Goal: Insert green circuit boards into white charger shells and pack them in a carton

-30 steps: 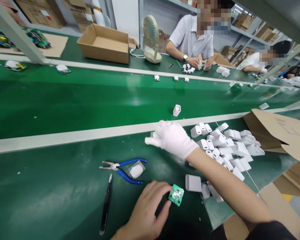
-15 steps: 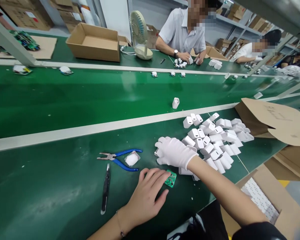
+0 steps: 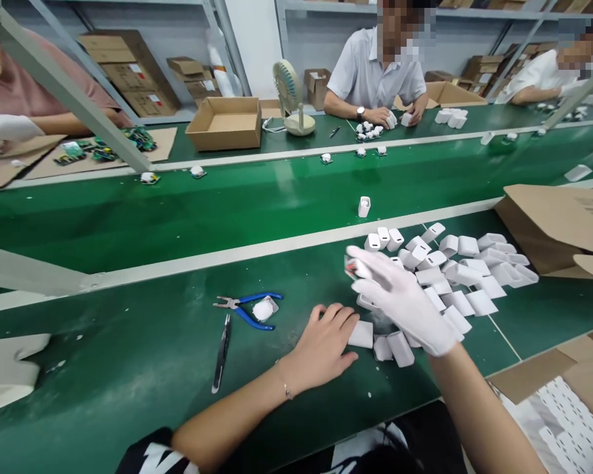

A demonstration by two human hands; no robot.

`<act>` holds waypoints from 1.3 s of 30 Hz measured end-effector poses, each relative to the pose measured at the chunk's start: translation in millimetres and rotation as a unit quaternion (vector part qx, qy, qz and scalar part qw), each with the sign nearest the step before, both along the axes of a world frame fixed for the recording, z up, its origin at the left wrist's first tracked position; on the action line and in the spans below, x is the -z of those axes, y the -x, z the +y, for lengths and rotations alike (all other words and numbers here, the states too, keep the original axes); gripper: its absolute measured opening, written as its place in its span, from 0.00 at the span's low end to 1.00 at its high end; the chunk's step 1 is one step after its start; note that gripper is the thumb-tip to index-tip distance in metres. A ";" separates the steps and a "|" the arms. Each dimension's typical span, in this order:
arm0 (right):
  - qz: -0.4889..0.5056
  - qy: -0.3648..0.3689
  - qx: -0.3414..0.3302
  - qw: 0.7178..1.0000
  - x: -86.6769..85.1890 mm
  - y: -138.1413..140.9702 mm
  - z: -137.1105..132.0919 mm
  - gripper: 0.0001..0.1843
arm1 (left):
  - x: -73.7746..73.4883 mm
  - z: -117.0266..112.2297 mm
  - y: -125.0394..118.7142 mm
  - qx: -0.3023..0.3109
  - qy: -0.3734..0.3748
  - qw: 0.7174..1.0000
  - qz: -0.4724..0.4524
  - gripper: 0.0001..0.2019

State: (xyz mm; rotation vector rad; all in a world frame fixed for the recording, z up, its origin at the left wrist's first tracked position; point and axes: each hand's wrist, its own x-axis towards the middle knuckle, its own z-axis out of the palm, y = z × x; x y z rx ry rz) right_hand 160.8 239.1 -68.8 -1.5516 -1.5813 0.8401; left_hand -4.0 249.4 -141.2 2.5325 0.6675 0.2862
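Note:
My bare left hand (image 3: 321, 342) rests on the green bench, its curled fingers and thumb closed on the end of a white charger shell (image 3: 362, 334). The green circuit board is out of sight. My gloved right hand (image 3: 402, 299) hovers over the pile of white shells (image 3: 467, 266). Its fingertips pinch a small, blurred, whitish part (image 3: 353, 266).
Blue-handled pliers (image 3: 250, 308), a small clear packet (image 3: 265, 308) and black tweezers (image 3: 221, 352) lie to the left. One shell (image 3: 364, 206) stands on the conveyor belt (image 3: 227, 210). Cardboard boxes (image 3: 548, 224) stand at the right. People work across the belt beside a fan (image 3: 289, 99).
My right hand has lifted off the bench and moved right over the pile with a small part. The green board has vanished under my left hand, which now grips a white shell.

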 end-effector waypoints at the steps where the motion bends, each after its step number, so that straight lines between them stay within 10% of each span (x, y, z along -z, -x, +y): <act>1: 0.036 0.008 0.035 0.999 -3.4 -9.4 -15.2 0.24 | -0.7 3.7 -4.4 0.003 0.010 1.000 0.009 0.19; 6: 0.211 0.027 0.190 0.958 19.9 -33.5 -84.0 0.14 | -12.4 12.6 5.7 -0.065 0.162 0.984 -0.027 0.15; 14: 0.170 0.019 0.190 0.967 56.5 2.8 -102.4 0.16 | 12.2 -0.2 47.2 -0.099 0.316 0.904 -0.270 0.18; 18: -0.046 -0.074 0.110 0.990 55.3 20.4 -100.0 0.15 | 23.7 -0.3 51.4 -0.022 0.259 0.920 -0.293 0.21; 23: -0.241 -0.185 0.021 0.952 51.4 28.8 -102.0 0.18 | 23.7 -0.3 50.2 0.044 0.204 0.928 -0.309 0.25; 31: -0.309 -0.174 -0.022 0.935 45.6 29.1 -114.4 0.25 | 24.9 -2.3 47.5 0.065 0.177 0.933 -0.308 0.25; 39: -0.321 -0.224 -0.014 0.920 40.5 35.3 -105.6 0.12 | 28.2 -1.7 46.0 0.071 0.166 0.930 -0.321 0.25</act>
